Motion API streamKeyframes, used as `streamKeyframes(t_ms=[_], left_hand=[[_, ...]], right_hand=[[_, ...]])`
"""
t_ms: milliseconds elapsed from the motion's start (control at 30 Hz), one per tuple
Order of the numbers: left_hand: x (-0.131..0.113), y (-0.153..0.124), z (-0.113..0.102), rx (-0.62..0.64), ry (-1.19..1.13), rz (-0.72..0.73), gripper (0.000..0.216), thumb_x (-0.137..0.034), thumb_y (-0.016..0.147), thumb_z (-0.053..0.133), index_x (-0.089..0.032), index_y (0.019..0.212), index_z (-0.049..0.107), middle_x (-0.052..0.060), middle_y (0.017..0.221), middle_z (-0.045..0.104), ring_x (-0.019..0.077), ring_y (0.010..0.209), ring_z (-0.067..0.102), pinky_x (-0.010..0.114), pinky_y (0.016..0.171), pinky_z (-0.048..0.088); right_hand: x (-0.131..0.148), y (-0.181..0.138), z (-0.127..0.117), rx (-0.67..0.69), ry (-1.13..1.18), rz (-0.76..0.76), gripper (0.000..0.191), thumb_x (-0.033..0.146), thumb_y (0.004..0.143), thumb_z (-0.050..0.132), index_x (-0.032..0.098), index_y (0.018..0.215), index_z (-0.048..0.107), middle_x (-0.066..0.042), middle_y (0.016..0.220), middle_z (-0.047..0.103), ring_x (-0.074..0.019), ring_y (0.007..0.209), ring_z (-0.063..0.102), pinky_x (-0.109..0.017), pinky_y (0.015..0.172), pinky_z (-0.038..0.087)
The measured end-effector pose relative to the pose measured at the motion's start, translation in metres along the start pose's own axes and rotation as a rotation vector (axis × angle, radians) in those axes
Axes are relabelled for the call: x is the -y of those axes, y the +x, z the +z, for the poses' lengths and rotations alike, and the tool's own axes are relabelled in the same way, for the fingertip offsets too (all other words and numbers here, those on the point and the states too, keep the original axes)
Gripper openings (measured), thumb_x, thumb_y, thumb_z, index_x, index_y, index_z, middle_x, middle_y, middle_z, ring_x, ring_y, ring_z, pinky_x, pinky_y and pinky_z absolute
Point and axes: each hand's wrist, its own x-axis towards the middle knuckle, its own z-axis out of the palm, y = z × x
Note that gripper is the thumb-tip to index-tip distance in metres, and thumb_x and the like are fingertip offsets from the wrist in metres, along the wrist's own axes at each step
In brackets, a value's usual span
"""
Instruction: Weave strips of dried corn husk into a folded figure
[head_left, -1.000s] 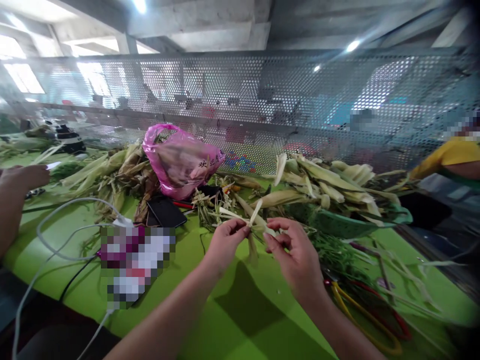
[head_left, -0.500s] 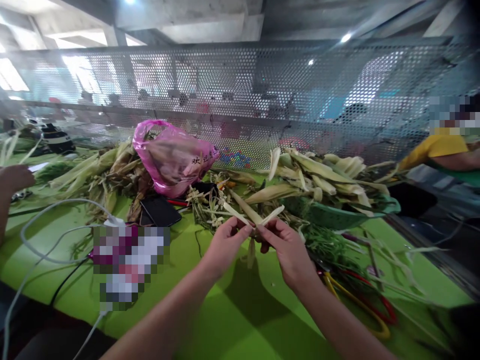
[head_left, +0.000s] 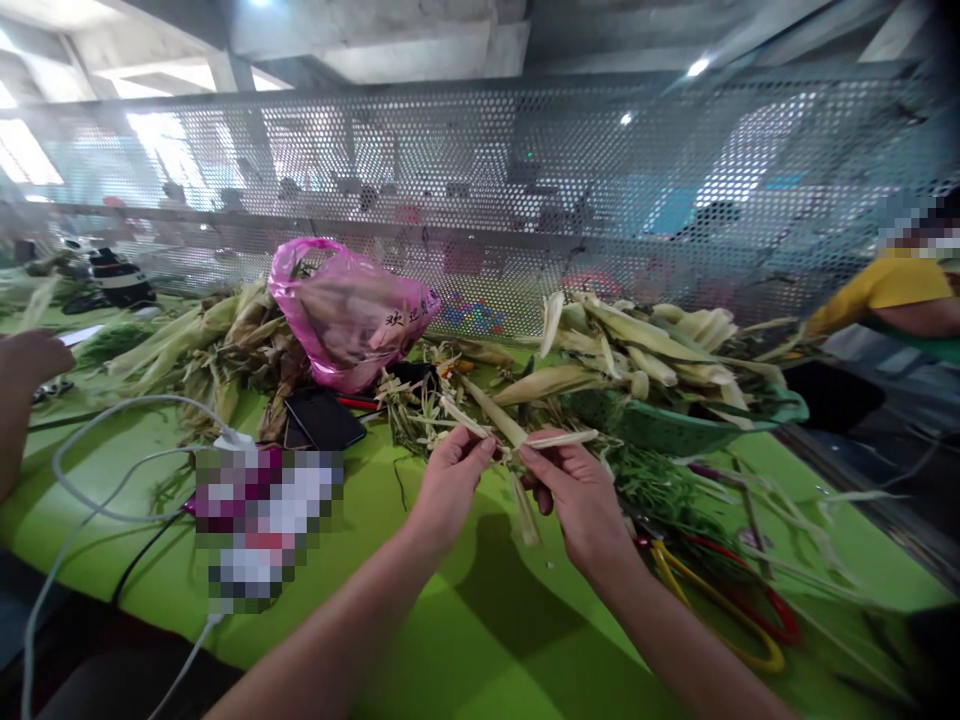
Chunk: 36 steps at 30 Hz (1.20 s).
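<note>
Pale corn husk strips (head_left: 529,510) are pinched between both hands over the green table. My left hand (head_left: 454,478) is closed, thumb against fingers, on a strip whose end points up and left. Facing it, my right hand (head_left: 574,490) is closed on the strips too, one end sticking out to the right past its knuckles and another hanging down. Just beyond the hands lies a small heap of cut husk pieces (head_left: 420,412). Whether the strips are joined between the fingertips is too small to tell.
A green basket (head_left: 667,428) heaped with dry husks stands at back right. Scissors with yellow and red handles (head_left: 679,572) lie near my right forearm. Left are a pink plastic bag (head_left: 349,320), a phone (head_left: 326,418) and white cables. People sit at both sides; a perforated screen stands behind.
The right-hand strip end has swung from slanting upward to nearly level, pointing right. The hanging end has shifted right and shows longer. My hands are slightly farther apart.
</note>
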Motion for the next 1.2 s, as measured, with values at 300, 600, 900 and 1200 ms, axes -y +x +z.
streamKeyframes(t_ms=[300,600,900,1200], left_hand=[[0.003,-0.002,-0.005,0.108,0.089,0.007,0.025,-0.039,0.084,0.060,-0.018,0.097,0.062,0.002,0.087,0.062,0.0109,0.069,0.048,0.023,0.063,0.034],[0.001,0.001,-0.006,0.105,0.085,-0.018,0.021,-0.037,0.079,0.064,-0.017,0.086,0.062,-0.001,0.075,0.057,0.0089,0.062,0.043,0.023,0.060,0.032],[-0.009,0.002,-0.009,0.079,0.067,-0.024,0.023,-0.035,0.070,0.071,-0.015,0.079,0.067,0.001,0.069,0.061,0.0105,0.063,0.048,0.023,0.060,0.036],[-0.009,0.005,-0.012,0.149,-0.032,0.010,0.025,-0.033,0.064,0.078,-0.013,0.077,0.070,0.004,0.075,0.068,0.0147,0.074,0.058,0.028,0.077,0.043]], right_hand=[[0.005,-0.001,-0.003,0.108,-0.047,-0.017,0.028,0.044,0.074,0.072,0.019,0.083,0.065,-0.002,0.071,0.061,-0.0146,0.061,0.054,-0.022,0.043,0.041],[0.004,0.001,-0.006,0.193,-0.127,0.051,0.018,0.035,0.070,0.070,0.019,0.073,0.063,0.001,0.066,0.057,-0.0122,0.056,0.046,-0.022,0.044,0.036],[0.005,-0.003,-0.001,0.246,0.005,0.112,0.014,0.030,0.070,0.068,0.019,0.070,0.060,0.003,0.063,0.050,-0.0101,0.052,0.040,-0.021,0.042,0.031],[0.009,-0.006,0.001,0.262,0.046,0.153,0.017,0.030,0.067,0.073,0.017,0.072,0.063,0.003,0.062,0.049,-0.0085,0.050,0.039,-0.021,0.041,0.031]])
